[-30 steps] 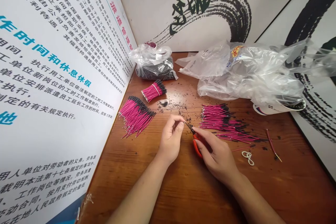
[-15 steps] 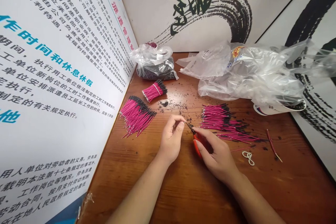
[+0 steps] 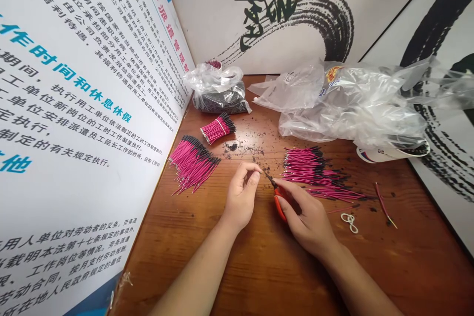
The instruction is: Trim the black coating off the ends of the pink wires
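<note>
Grip: right hand (image 3: 307, 217) wrapped round red-handled cutters (image 3: 278, 207); how far the blades part, cannot tell. Left hand (image 3: 240, 200) pinched, thumb to forefinger, on a small piece (image 3: 260, 173), mostly hidden.
Table (image 3: 255, 266): brown wood.
Bags: large clear plastic bags (image 3: 355, 113) heaped back right, partly over a white tub (image 3: 381, 154); smaller bag (image 3: 222, 98) back left.
Wires: pink-and-black, right pile (image 3: 303, 165) beyond the right hand, left pile (image 3: 194, 165), banded bundle (image 3: 213, 130) just behind it; all lie as before.
Cutters: between the hands, edged slightly rightward from the left fingertips since half a second ago.
Rubber bands (image 3: 350, 227): pale, near a loose wire (image 3: 381, 201).
Crumbs (image 3: 232, 146): black, scattered.
</note>
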The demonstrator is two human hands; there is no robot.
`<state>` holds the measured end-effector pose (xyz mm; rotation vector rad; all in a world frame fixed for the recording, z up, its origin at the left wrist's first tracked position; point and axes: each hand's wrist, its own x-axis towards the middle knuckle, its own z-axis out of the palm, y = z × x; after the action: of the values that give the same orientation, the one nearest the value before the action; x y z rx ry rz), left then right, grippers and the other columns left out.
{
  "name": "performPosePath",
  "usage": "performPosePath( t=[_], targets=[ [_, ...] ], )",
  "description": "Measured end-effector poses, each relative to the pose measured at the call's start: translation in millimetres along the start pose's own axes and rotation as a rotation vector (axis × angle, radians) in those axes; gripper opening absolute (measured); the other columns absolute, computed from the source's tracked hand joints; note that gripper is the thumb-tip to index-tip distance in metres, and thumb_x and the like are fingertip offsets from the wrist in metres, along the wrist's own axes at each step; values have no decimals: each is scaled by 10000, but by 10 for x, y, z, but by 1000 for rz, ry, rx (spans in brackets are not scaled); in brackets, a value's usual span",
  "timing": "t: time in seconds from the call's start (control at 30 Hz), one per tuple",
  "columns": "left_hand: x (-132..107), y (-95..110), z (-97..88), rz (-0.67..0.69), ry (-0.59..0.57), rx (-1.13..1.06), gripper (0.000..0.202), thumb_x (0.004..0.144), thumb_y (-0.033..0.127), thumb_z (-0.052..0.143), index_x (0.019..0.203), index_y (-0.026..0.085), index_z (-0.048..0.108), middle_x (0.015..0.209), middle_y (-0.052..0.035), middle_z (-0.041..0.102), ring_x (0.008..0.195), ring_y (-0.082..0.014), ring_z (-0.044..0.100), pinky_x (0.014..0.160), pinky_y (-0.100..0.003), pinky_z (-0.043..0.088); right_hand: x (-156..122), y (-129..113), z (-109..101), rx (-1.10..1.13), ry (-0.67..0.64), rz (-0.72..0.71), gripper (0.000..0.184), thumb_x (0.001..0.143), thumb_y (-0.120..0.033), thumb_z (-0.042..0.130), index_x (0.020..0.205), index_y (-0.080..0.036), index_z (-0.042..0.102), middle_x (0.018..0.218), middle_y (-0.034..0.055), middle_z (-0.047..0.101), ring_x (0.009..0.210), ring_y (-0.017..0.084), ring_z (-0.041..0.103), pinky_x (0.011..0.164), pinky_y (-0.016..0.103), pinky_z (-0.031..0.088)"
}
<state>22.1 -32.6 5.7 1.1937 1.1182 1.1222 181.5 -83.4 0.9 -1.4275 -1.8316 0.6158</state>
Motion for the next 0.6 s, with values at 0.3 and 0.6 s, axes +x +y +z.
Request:
performPosePath(
  t=[0.3, 0.6],
  targets=[
    [-7, -38, 12, -1, 22, -46, 161, 940, 354, 522, 942, 203, 578, 766, 1, 506, 702, -134, 458, 706, -264, 404, 10, -2, 0, 20, 7, 17, 290, 974, -283, 503, 1243, -228, 596, 1171, 78, 710, 1015, 220, 696, 874, 319, 570],
    [-4, -17, 22, -11, 26, -54, 141, 933, 341, 523, 933, 203, 555, 791, 3, 505, 704, -127, 453, 694, -256, 399, 12, -16, -11, 40, -5, -4, 293, 976, -266, 506, 1258, -236, 581, 1143, 70, 712, 975, 205, 696, 852, 299, 569]
  ],
)
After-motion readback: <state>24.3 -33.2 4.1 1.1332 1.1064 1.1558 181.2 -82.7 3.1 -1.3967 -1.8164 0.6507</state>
